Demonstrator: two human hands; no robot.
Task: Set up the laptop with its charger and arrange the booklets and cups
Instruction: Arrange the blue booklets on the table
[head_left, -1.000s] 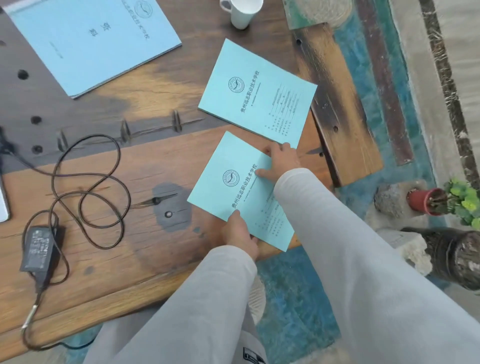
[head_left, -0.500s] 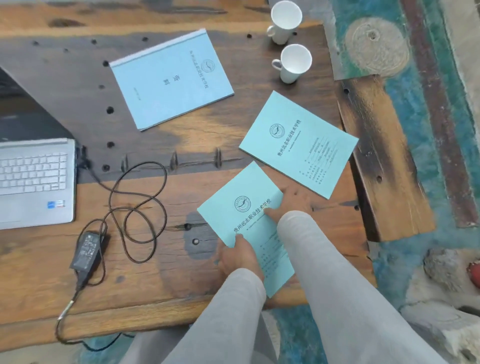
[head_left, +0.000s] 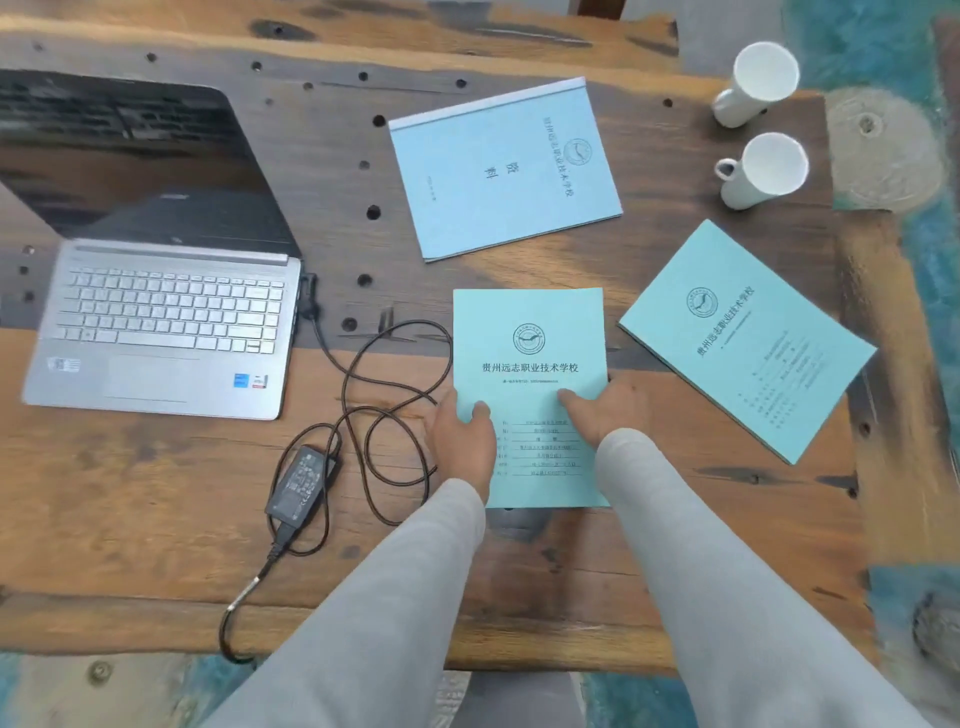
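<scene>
A teal booklet (head_left: 530, 353) lies square to me in the middle of the wooden table (head_left: 130, 519). My left hand (head_left: 460, 436) holds its left edge with the thumb on the cover. My right hand (head_left: 608, 410) holds its right edge the same way. A second teal booklet (head_left: 748, 338) lies tilted to the right. A light blue booklet (head_left: 504, 166) lies further back. Two white cups (head_left: 758, 83) (head_left: 763, 169) stand at the back right. The open silver laptop (head_left: 156, 322) sits at the left, with the charger cable (head_left: 384, 395) plugged into its right side and the charger brick (head_left: 301, 483) near the front.
The cable's loops lie just left of the held booklet and reach under its left edge. The mains lead (head_left: 234, 618) hangs over the table's front edge. The tabletop has several dark holes. A teal patterned floor (head_left: 893, 62) shows beyond the right edge.
The held booklet has turned from a tilted pose to straight in front of me and shifted towards the table's middle. My view has swung left, bringing the whole laptop into sight.
</scene>
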